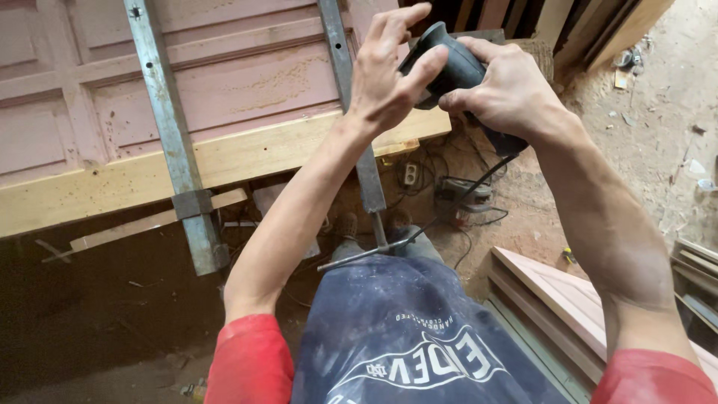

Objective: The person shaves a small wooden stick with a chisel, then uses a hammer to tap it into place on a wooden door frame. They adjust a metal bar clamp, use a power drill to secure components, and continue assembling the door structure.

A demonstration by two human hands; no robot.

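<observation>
At lower centre, a dusty blue apron [404,337]. Above it, upper centre, both hands grip a black power tool [449,67]: left hand [389,75] curled over its top, right hand [508,90] wrapped round its body. Beyond, the clamped pink door panel [112,90] looks unfinished along its bare wood edge [247,153].

Metal clamp bar [357,112] crowds left hand [389,71].

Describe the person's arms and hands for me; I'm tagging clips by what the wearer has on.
Both arms are bare from the upper arm down, with short red sleeves ending above the elbows. The left hand and right hand wear no gloves, and no rings, watch or bands show. A dusty dark blue apron with white lettering covers the front.
</observation>
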